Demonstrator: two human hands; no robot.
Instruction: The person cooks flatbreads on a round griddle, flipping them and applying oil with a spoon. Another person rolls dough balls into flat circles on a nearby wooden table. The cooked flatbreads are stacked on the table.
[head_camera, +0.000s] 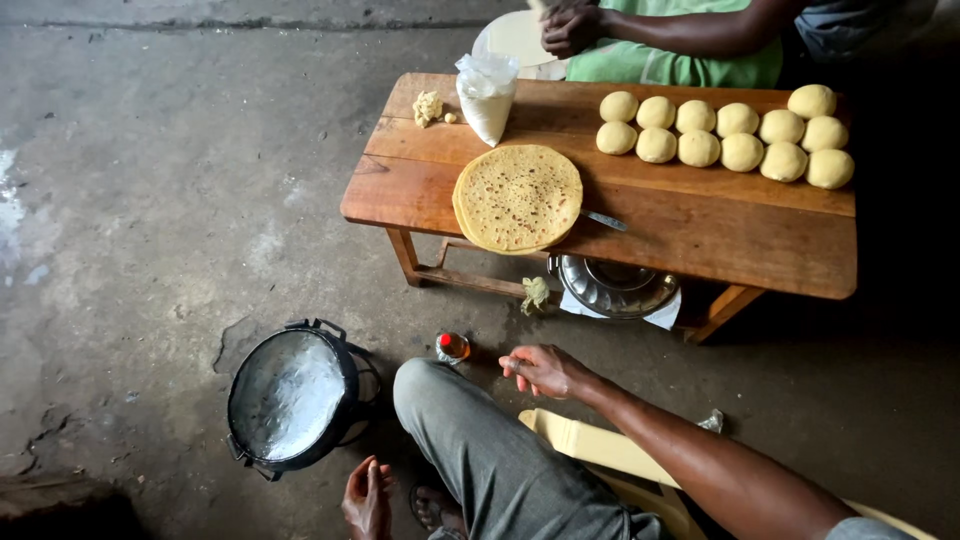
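Small bottle (452, 346) with a red cap and orange contents stands upright on the concrete floor (150, 200), just beside the wearer's raised knee and a short way from the right hand (545, 370). Risk, as a judgement: the bottle stands close to the knee and to the reaching arm, so a careless sweep of either could tip it and spill its contents on the floor. The round black pan (290, 398), coated with a pale film, sits on a low stand near the left hand (368, 497); if it is hot, a brush of the fingers against its rim could burn. The stack of flatbreads (517, 197) overhangs the front edge of the wooden worktop (720, 230), and a knock to that worktop could send it sliding to the floor.

Right hand: loosely curled, fingers partly closed, pinching a small pale object at the fingertips whose kind cannot be told. Left hand: open, fingers relaxed and apart, holding nothing, low beside the pan's stand. Dough balls (725, 135) lie in two rows on the far side of the worktop.
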